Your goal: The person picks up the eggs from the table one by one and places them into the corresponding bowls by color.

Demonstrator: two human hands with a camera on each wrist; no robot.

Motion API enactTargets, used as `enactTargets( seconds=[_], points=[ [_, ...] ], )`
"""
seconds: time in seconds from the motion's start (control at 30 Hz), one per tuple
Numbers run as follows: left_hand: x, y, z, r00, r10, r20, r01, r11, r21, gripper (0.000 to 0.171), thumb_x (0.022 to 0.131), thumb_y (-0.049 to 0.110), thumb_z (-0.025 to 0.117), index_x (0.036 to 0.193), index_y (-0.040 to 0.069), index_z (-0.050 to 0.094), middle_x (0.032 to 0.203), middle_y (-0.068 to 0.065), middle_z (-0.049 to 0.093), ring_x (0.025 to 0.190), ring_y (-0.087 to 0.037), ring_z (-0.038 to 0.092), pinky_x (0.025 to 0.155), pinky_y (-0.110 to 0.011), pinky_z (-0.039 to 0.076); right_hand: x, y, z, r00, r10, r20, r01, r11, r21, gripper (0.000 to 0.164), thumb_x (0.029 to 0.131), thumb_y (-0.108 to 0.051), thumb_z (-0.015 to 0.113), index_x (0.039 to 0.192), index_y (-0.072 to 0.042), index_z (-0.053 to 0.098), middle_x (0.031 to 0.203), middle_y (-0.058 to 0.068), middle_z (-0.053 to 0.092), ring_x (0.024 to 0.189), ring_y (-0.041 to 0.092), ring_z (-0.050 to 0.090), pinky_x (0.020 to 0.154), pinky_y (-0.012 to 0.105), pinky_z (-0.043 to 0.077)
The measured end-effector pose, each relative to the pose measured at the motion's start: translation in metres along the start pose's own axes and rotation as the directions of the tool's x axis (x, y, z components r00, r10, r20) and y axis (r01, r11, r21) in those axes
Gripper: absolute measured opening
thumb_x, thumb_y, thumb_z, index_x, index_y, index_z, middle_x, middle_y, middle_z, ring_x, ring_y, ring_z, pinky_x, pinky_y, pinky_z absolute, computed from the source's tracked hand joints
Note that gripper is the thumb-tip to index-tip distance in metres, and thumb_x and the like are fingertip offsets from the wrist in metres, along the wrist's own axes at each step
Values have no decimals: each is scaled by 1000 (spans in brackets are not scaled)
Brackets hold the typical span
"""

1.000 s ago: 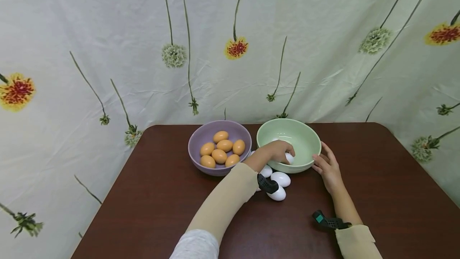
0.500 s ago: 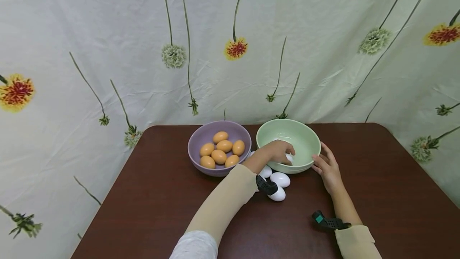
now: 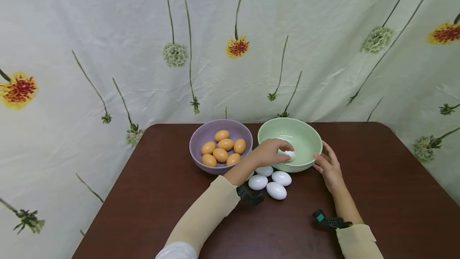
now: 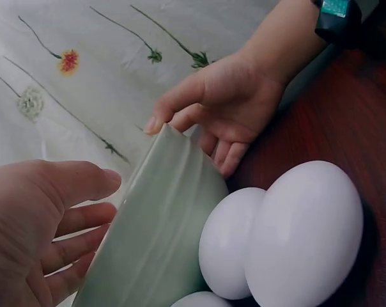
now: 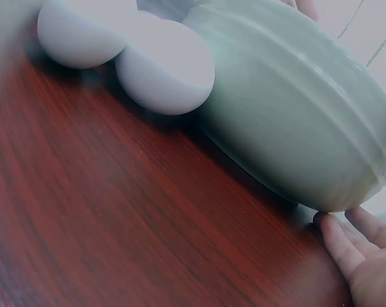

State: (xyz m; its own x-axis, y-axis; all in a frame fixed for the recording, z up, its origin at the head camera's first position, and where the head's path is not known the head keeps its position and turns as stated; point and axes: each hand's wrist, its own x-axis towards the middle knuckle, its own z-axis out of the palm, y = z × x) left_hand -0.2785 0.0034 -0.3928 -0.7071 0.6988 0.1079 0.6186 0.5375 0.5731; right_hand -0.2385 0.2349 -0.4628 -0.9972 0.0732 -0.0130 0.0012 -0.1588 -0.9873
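Note:
My left hand [image 3: 271,151] hovers over the near left rim of the light green bowl [image 3: 310,141]. Its thumb and fingers are spread apart with nothing between them, as the left wrist view shows. Just beyond the fingertips a white egg [image 3: 289,155] lies inside the bowl; another pale shape is mostly covered by the hand. My right hand [image 3: 330,173] holds the bowl's right side, thumb near the rim and fingers around the outer wall. Several white eggs [image 3: 276,191] rest on the table in front of the bowl, below the left hand.
Left of the green bowl stands a purple bowl [image 3: 197,139] with several brown eggs [image 3: 220,155]. Both bowls are near the back edge of the dark wooden table [image 3: 151,195]. A flowered white cloth [image 3: 136,31] hangs behind it.
My left hand has let go of the white egg in the green bowl, and its arm has drawn back leftward, uncovering more eggs on the table. The right hand stays on the bowl.

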Motion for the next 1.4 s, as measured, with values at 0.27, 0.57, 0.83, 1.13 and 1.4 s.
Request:
enactTargets(
  seconds=[0.27,0.57,0.83,1.13,1.4],
  points=[
    [-29,6,4,997,22,-69,-40,963,-268,28,93,17,67,119,4,67,115,-6,68,105,-10,60,94,-21,42,-1,-2,0,1000,3,-3,-3,1000,-5,66,98,-17,57,155,-13,22,130,14,37,90,2,61,78,18,50],
    [-54,9,13,997,15,-75,-43,919,-392,27,93,13,67,116,0,67,111,-11,69,100,-6,60,94,-29,45,-2,-4,1,1000,17,-2,-17,1000,-24,67,99,-18,56,156,-14,20,133,15,35,92,3,60,79,18,50],
    [-66,7,23,998,34,-44,-47,939,-341,25,91,15,68,114,4,68,109,-6,70,102,-7,61,94,-23,43,-2,-4,1,1000,10,0,-10,1000,-20,68,99,-18,56,156,-14,20,131,14,36,91,2,60,79,18,50],
    [-78,11,34,997,82,-17,-84,970,-227,27,88,9,71,114,4,68,109,-6,70,104,-10,62,92,-19,43,-1,-2,1,1000,3,-1,-3,1000,0,68,98,-16,56,156,-13,21,130,14,37,90,2,61,78,18,50],
    [-81,18,37,995,85,47,-84,996,-34,28,86,12,72,114,8,69,113,-1,67,108,-6,57,94,-17,39,-2,-2,0,1000,-1,4,1,1000,-6,67,99,-17,56,156,-12,20,130,13,37,91,1,61,79,18,49]
  ],
)
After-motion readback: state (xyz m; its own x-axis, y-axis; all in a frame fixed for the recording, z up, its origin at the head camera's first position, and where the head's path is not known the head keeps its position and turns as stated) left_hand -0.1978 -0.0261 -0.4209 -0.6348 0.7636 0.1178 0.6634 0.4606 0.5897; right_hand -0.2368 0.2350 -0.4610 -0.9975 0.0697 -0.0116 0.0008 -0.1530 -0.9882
